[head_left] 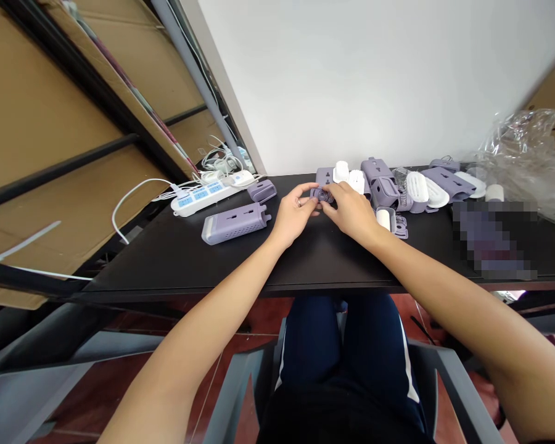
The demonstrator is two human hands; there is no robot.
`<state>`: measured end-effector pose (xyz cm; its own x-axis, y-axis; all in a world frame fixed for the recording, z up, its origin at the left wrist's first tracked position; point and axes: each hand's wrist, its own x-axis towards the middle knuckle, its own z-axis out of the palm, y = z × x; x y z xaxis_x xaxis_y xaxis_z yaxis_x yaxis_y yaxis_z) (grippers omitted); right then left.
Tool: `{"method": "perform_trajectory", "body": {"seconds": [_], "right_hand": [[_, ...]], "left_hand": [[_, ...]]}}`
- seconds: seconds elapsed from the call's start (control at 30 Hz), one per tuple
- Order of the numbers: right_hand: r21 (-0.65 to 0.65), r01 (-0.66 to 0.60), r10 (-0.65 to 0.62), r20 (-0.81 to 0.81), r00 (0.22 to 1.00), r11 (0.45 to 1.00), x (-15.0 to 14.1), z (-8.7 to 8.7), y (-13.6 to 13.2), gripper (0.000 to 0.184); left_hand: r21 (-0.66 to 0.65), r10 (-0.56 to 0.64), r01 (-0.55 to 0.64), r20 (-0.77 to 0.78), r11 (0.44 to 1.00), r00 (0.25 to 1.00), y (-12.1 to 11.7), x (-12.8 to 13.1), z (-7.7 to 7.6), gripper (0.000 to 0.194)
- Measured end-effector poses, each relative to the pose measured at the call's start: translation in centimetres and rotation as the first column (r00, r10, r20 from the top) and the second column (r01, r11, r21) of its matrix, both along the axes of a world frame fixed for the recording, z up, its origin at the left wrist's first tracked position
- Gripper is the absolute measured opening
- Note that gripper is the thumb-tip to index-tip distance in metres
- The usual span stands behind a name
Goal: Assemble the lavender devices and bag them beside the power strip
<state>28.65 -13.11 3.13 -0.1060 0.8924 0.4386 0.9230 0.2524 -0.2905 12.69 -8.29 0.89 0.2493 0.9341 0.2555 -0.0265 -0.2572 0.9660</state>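
Note:
A small purple plastic part [322, 195] with a round, ringed middle is held above the black table between both hands. My left hand [292, 213] pinches its left side between thumb and fingers. From the right, my right hand [349, 209] has its thumb and fingertips on the same part, covering some of it. Just behind the hands are a purple housing [324, 176] and white oval pieces [341, 172]. A purple open piece with a white roller [383, 218] lies beside my right hand. Left of my hands rests a long purple case [235, 223] with keyhole slots.
A white power strip [208, 195] with cables and a short purple piece [261, 190] lie at the left. More purple housings [382, 185] and white pieces [436, 192] crowd the back right, near clear plastic wrap [527, 160]. A white wall [374, 80] stands behind the table [166, 259].

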Motion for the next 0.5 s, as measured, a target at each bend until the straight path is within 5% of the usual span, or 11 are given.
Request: {"method": "perform_trajectory", "body": {"seconds": [0.23, 0.5], "right_hand": [[0.015, -0.028, 0.029, -0.045, 0.999, 0.999, 0.2, -0.3, 0.4, 0.038], [0.007, -0.02, 0.02, 0.014, 1.0, 1.0, 0.2, -0.3, 0.3, 0.04]], "left_hand": [[0.012, 0.016, -0.015, -0.02, 1.0, 1.0, -0.1, 0.0, 0.1, 0.037], [0.189, 0.071, -0.044, -0.141, 0.981, 0.987, 0.4, -0.4, -0.9, 0.038]]}}
